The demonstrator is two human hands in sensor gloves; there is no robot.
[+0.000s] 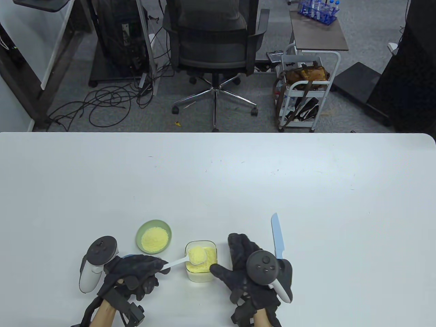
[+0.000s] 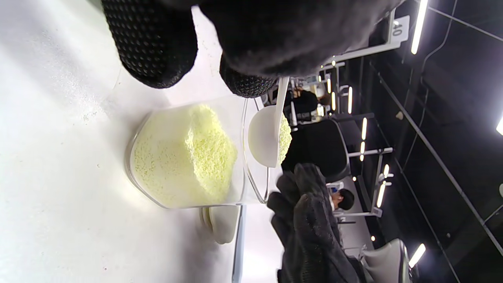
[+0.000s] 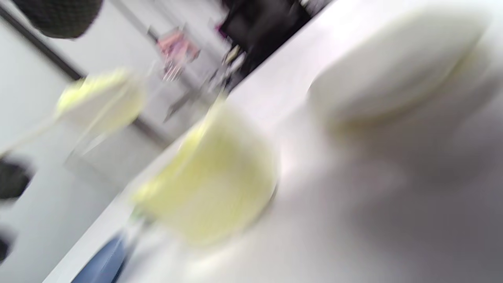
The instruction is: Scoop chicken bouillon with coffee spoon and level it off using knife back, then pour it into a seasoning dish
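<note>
My left hand [image 1: 136, 272] pinches the handle of a white coffee spoon [image 1: 177, 261]. Its bowl [image 2: 267, 137] is heaped with yellow bouillon and hangs just over the clear bouillon container [image 1: 201, 269], which is more than half full. The green seasoning dish [image 1: 140, 229], left of the container, holds a layer of bouillon. My right hand [image 1: 238, 262] lies open with spread fingers just right of the container, thumb close to its corner. A knife with a pale blue blade [image 1: 277, 235] lies on the table beside that hand, its handle hidden under the tracker. The right wrist view is blurred.
A blue object [image 1: 127, 256] peeks out from under my left hand. The table's near edge is just below both wrists. Beyond the far edge stand an office chair [image 1: 213, 47] and a white cart [image 1: 306, 92].
</note>
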